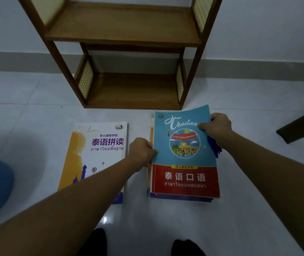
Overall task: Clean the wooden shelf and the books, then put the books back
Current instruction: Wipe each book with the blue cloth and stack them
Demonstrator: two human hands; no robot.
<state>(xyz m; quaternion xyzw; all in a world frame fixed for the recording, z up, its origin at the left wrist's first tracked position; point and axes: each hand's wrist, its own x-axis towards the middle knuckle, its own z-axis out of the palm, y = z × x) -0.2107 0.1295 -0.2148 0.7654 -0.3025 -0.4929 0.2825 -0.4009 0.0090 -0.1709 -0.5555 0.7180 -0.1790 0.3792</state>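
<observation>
shelf on floor, behind books | single book front-left | book stack just right of it | top book gripped between left hand and right hand

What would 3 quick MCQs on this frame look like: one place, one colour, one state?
1. Where does the white-and-yellow book lie?
A) on the upper shelf board
B) flat on the floor, left of the blue-and-red book
C) on top of the blue-and-red book

2. What colour is the bottom band of the blue-and-red book's cover?
A) red
B) green
C) black

3. What state is the wooden shelf in?
A) packed with books
B) tipped on its side
C) upright, with no books on the boards in view

Key:
1 B: it rests on the tiles just left of the left hand, which grips the other book's edge.
2 A: the band under the blue part is red with white characters.
3 C: both boards seen show bare wood.
</observation>
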